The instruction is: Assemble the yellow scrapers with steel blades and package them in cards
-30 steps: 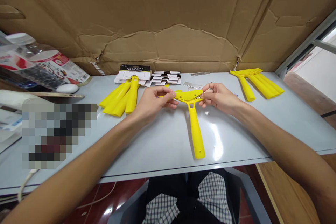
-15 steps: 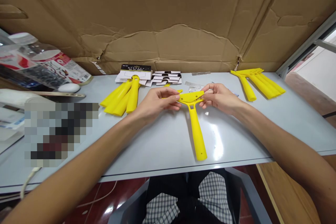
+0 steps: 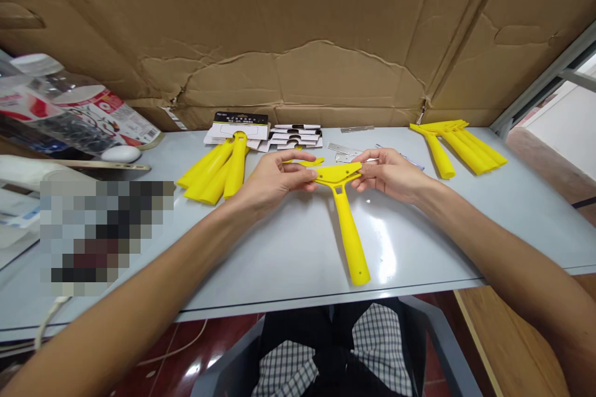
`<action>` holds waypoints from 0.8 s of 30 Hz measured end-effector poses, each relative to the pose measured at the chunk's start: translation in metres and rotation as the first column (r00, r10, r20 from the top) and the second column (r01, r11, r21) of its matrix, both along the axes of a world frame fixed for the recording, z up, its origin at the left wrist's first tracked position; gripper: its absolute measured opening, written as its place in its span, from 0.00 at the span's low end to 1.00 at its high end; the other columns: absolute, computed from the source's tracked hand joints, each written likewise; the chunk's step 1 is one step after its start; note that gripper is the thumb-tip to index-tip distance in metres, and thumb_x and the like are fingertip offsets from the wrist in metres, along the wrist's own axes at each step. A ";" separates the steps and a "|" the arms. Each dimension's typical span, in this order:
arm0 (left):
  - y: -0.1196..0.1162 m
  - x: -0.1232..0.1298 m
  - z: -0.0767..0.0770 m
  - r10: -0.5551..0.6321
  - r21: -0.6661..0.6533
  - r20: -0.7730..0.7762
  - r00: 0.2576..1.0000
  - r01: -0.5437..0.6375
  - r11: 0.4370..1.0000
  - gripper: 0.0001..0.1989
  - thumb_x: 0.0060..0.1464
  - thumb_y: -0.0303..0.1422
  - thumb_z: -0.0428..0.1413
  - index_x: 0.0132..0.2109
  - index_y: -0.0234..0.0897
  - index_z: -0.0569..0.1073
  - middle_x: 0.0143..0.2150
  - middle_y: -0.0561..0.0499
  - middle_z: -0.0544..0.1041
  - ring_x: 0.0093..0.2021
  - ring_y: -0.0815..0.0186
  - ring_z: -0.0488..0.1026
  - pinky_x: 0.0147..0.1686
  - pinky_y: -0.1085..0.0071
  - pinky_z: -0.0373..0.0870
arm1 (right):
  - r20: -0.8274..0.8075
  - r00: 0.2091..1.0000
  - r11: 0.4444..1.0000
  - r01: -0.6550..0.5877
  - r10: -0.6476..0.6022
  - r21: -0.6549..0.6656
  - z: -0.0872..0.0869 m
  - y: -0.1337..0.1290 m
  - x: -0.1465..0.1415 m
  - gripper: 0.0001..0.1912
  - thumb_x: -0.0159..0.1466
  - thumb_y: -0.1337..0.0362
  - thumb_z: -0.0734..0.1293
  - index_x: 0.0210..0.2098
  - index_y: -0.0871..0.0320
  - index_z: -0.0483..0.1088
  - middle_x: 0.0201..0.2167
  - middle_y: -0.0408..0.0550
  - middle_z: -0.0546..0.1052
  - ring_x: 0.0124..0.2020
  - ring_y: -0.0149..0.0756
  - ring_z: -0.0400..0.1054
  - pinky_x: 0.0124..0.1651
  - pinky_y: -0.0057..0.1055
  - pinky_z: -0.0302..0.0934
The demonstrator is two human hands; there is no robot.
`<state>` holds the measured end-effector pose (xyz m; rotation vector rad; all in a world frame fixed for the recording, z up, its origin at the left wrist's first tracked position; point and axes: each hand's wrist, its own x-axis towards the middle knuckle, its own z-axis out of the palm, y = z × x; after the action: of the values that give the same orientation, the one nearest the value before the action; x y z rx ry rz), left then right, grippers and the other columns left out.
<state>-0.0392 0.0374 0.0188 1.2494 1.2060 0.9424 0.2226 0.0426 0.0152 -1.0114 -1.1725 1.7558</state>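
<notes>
A yellow plastic scraper (image 3: 350, 229) lies in front of me, its handle pointing toward the table's near edge. My left hand (image 3: 282, 177) grips the left end of its wide head between thumb and fingers. At the right end of the head, my right hand (image 3: 388, 173) pinches with thumb and fingertips. A separate yellow cover piece (image 3: 338, 172) with two small holes sits against the head. Behind my left fingers, another small yellow piece (image 3: 314, 162) shows in part. Thin metal blades (image 3: 343, 149) lie just beyond the hands.
Several yellow scrapers (image 3: 212, 173) with printed cards (image 3: 239, 127) rest at left, beside a stack of folded cards (image 3: 297, 136). More yellow scrapers (image 3: 460, 146) lie at right. Plastic bottles (image 3: 84, 105) and a white mouse (image 3: 121, 154) are at far left. Cardboard (image 3: 298, 25) stands behind the table.
Both hands keep hold of the scraper's head. The left fingers have shifted slightly, and the handle's lower end has moved a little to the right.
</notes>
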 end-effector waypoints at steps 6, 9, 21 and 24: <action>0.000 -0.001 -0.001 0.000 0.005 0.001 1.000 0.000 1.000 0.21 0.49 0.27 0.71 0.50 0.36 0.77 0.28 0.49 0.83 0.31 0.61 0.83 0.41 0.64 0.81 | 0.003 0.999 0.999 0.034 -0.034 -0.037 0.004 -0.001 -0.003 0.08 0.74 0.74 0.65 0.40 0.64 0.76 0.28 0.55 0.82 0.30 0.40 0.84 0.35 0.30 0.80; -0.001 0.000 0.000 0.016 0.008 0.006 1.000 -0.016 1.000 0.21 0.48 0.27 0.71 0.49 0.37 0.75 0.27 0.52 0.81 0.30 0.62 0.83 0.41 0.64 0.81 | -0.010 0.999 0.999 0.031 -0.031 -0.025 0.004 -0.001 -0.003 0.06 0.74 0.70 0.68 0.40 0.64 0.76 0.26 0.52 0.80 0.30 0.42 0.84 0.35 0.31 0.80; -0.004 0.007 0.005 0.072 -0.035 0.010 0.997 -0.071 0.997 0.20 0.48 0.26 0.71 0.47 0.37 0.74 0.30 0.50 0.83 0.30 0.63 0.81 0.40 0.65 0.81 | 0.034 0.999 1.000 0.028 -0.028 0.002 0.003 -0.003 -0.002 0.10 0.63 0.77 0.74 0.41 0.60 0.73 0.33 0.57 0.84 0.32 0.37 0.82 0.38 0.29 0.79; -0.002 0.009 0.002 0.081 -0.094 0.051 0.995 -0.076 0.993 0.15 0.51 0.28 0.70 0.45 0.35 0.77 0.33 0.45 0.84 0.30 0.64 0.81 0.37 0.67 0.81 | 0.033 0.999 0.999 0.031 -0.031 0.009 0.002 -0.003 -0.001 0.11 0.63 0.77 0.73 0.41 0.60 0.73 0.32 0.56 0.83 0.31 0.37 0.82 0.37 0.29 0.79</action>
<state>-0.0306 0.0353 0.0211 1.1040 1.2492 0.9619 0.2213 0.0395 0.0174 -1.0516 -1.1778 1.7145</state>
